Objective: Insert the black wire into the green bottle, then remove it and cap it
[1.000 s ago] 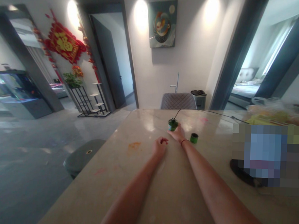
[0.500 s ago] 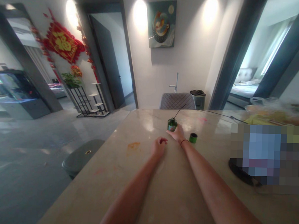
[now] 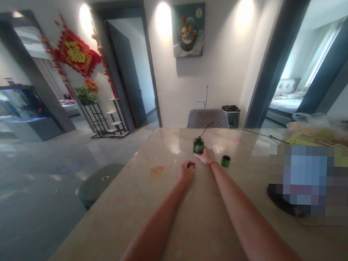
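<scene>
A small dark green glass bottle (image 3: 198, 146) with a pale label stands upright toward the far side of the table. From its narrow neck a thin dark stick (image 3: 207, 128) slants up to the right. My right hand (image 3: 206, 156) grips the bottle low on its right side, thumb across the front near the base; the other fingers are partly hidden. Nearer to me on the left, my left hand (image 3: 187, 168) rests on the table, fingers loosely bent with a gap between them and nothing visible inside. A short green cylindrical cap (image 3: 226, 161) sits right of my right hand.
The pale stone table (image 3: 210, 223) bears an orange stain (image 3: 157, 170). At the right are plastic bags (image 3: 313, 129), a blurred-out patch and a black round base (image 3: 282, 201). A quilted chair (image 3: 208, 118) stands beyond the table, a green stool (image 3: 99, 183) to the left.
The bottle has shifted slightly left relative to my right hand, and its stick tip sits a little further left. My left hand barely differs. The whole view has moved slightly.
</scene>
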The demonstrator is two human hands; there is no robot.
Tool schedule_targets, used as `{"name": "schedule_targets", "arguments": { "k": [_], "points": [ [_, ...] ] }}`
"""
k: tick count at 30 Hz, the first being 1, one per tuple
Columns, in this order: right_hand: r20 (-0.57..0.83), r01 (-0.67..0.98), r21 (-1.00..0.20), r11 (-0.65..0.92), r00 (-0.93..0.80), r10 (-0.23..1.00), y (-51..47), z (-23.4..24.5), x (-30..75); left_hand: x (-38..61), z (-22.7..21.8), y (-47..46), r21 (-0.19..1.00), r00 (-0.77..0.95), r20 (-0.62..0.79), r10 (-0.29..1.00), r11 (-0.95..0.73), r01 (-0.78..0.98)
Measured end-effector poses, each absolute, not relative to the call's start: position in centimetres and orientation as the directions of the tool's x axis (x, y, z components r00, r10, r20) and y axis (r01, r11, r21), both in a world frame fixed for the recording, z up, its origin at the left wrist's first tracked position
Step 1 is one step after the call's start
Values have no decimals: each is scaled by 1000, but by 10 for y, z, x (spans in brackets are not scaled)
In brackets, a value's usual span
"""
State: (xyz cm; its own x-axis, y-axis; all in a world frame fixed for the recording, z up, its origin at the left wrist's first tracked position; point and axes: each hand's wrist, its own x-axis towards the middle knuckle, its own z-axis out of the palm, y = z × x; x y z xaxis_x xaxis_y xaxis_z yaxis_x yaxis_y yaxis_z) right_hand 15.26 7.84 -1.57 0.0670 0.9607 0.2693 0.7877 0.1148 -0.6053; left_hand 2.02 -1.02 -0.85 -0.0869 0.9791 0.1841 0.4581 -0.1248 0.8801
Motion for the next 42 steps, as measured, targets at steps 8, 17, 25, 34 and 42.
{"name": "schedule_targets", "arguments": {
  "k": [8, 17, 25, 34, 42],
  "points": [
    [234, 808, -526, 267, -164, 958, 37, -15, 174, 22, 0, -18, 815, -138, 220, 966, -104, 570],
    [286, 920, 59, 387, -387, 877, -17, -8, 211, 4, 15, -25, 300, 250, 172, 953, -292, 908],
    [317, 891, -170, 421, -355, 880, -5, 4, 214, 6, 16, -27, 304, 220, 197, 955, -273, 913],
    [475, 766, -587, 261, 66, 877, 80, 36, 135, -1, 10, -23, 399, 102, 195, 975, -174, 900],
    [294, 615, -766, 189, 72, 953, 98, 21, 132, -1, 11, -24, 386, 119, 181, 976, -181, 905]
  ]
}}
